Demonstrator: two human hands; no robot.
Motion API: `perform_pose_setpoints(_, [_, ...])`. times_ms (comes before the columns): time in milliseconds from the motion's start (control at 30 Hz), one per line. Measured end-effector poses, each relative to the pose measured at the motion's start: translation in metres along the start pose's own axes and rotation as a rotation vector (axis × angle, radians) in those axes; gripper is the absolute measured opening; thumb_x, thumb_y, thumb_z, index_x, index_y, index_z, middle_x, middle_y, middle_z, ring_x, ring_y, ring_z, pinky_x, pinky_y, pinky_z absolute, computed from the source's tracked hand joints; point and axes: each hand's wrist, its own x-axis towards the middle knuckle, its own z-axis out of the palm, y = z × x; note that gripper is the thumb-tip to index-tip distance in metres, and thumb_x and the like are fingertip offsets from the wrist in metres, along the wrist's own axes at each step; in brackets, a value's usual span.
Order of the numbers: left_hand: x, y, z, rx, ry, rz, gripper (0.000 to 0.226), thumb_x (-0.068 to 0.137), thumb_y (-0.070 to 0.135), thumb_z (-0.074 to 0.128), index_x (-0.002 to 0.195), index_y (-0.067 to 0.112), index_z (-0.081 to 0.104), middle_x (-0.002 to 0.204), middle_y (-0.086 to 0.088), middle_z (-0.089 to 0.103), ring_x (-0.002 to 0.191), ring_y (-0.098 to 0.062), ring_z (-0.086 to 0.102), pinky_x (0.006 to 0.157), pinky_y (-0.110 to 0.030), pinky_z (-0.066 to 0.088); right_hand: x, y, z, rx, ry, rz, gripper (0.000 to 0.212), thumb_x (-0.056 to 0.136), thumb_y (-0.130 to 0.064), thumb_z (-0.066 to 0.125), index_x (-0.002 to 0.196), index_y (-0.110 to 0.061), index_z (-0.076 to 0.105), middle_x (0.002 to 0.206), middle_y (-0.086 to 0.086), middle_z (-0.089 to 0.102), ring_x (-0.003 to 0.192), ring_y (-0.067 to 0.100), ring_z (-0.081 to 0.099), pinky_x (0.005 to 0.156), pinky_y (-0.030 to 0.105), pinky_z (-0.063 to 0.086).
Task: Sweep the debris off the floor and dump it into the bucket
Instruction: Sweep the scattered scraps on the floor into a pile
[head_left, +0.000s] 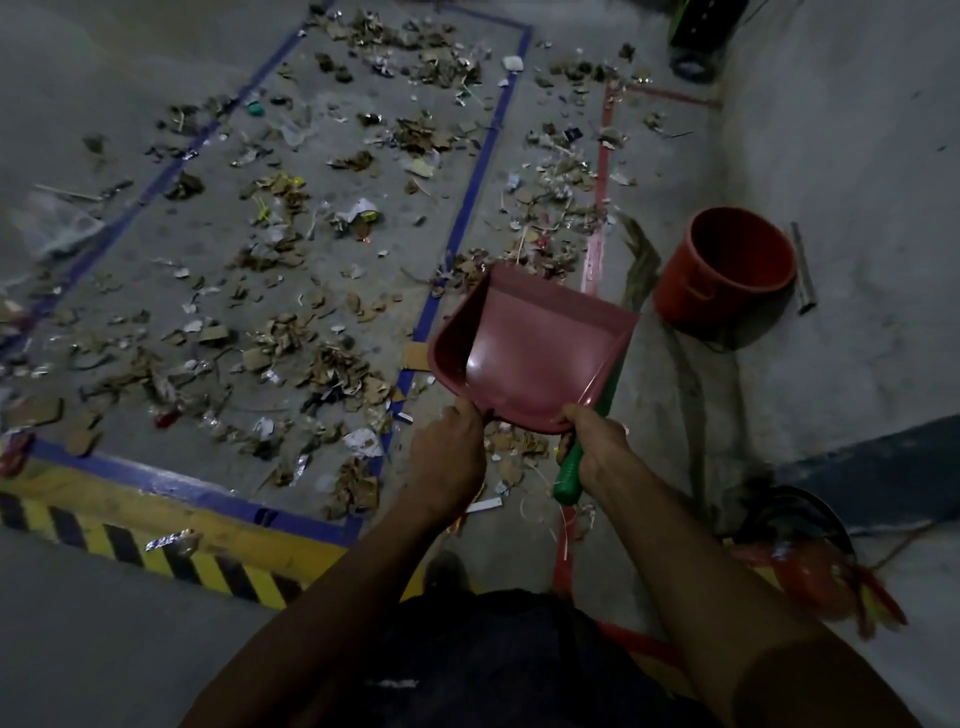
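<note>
Our left hand (451, 451) pinches the pink dustpan (530, 348) at its rear rim, handle hidden, while our right hand (597, 447) curls around the broom's green handle (569, 470). The pan's mouth points forward over the debris (291, 260), its long axis toward the far bristles (641, 260), beside the orange bucket (724, 265).

This looks like an industrial or warehouse-type space, dim and unfinished. The floor (649, 395) is bare grey concrete, marked out with blue tape (470, 192) and red tape (601, 156) in rectangles. A yellow-and-black hazard stripe (171, 545) runs along one edge. The wall (857, 130) is rough plaster. Cardboard and paper debris (332, 364) litters the marked area.
</note>
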Motion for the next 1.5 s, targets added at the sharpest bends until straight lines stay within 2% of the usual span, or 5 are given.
perform_pose_setpoints(433, [0.024, -0.082, 0.018, -0.064, -0.161, -0.18, 0.04, 0.09, 0.006, 0.045, 0.13, 0.009, 0.051, 0.125, -0.019, 0.054, 0.107, -0.035, 0.056, 0.078, -0.039, 0.042, 0.006, 0.024, -0.017, -0.472, -0.099, -0.173, 0.022, 0.086, -0.008, 0.067, 0.102, 0.003, 0.058, 0.059, 0.013, 0.055, 0.036, 0.017, 0.048, 0.035, 0.022, 0.038])
perform_pose_setpoints(700, [0.049, -0.091, 0.012, -0.142, -0.228, -0.241, 0.037, 0.087, 0.007, 0.047, 0.122, 0.008, 0.059, 0.126, -0.013, 0.059, 0.113, -0.031, 0.056, 0.091, -0.038, 0.046, -0.005, 0.026, -0.009, -0.887, -0.375, -0.487, 0.009, 0.08, -0.017, 0.069, 0.078, -0.018, 0.06, 0.05, 0.003, 0.06, 0.038, 0.012, 0.059, 0.035, 0.021, 0.042])
perform_pose_setpoints(1067, [0.039, -0.106, 0.007, -0.232, -0.097, -0.214, 0.047, 0.082, 0.0, 0.051, 0.127, 0.013, 0.057, 0.122, -0.021, 0.055, 0.108, -0.038, 0.056, 0.08, -0.04, 0.043, -0.012, 0.034, 0.009, -0.952, -0.695, -0.475, 0.009, 0.094, -0.016, 0.056, 0.101, -0.01, 0.056, 0.07, 0.006, 0.061, 0.052, 0.014, 0.063, 0.045, 0.028, 0.05])
perform_pose_setpoints(1200, [0.038, -0.109, 0.005, -0.221, -0.075, -0.276, 0.04, 0.084, 0.003, 0.051, 0.123, 0.009, 0.056, 0.121, -0.02, 0.058, 0.105, -0.039, 0.057, 0.076, -0.039, 0.042, -0.008, 0.032, 0.01, -1.085, -0.662, -0.358, 0.028, 0.1, -0.029, 0.047, 0.125, -0.016, 0.044, 0.083, 0.009, 0.06, 0.063, 0.018, 0.062, 0.052, 0.032, 0.049])
perform_pose_setpoints(1500, [0.043, -0.108, 0.006, -0.218, -0.03, -0.219, 0.032, 0.08, -0.003, 0.052, 0.111, 0.004, 0.057, 0.107, -0.025, 0.062, 0.093, -0.043, 0.06, 0.071, -0.039, 0.043, 0.013, 0.057, 0.007, -1.42, -0.262, -0.847, 0.044, 0.096, -0.034, 0.053, 0.13, -0.009, 0.043, 0.12, 0.018, 0.059, 0.102, 0.036, 0.06, 0.072, 0.037, 0.042])
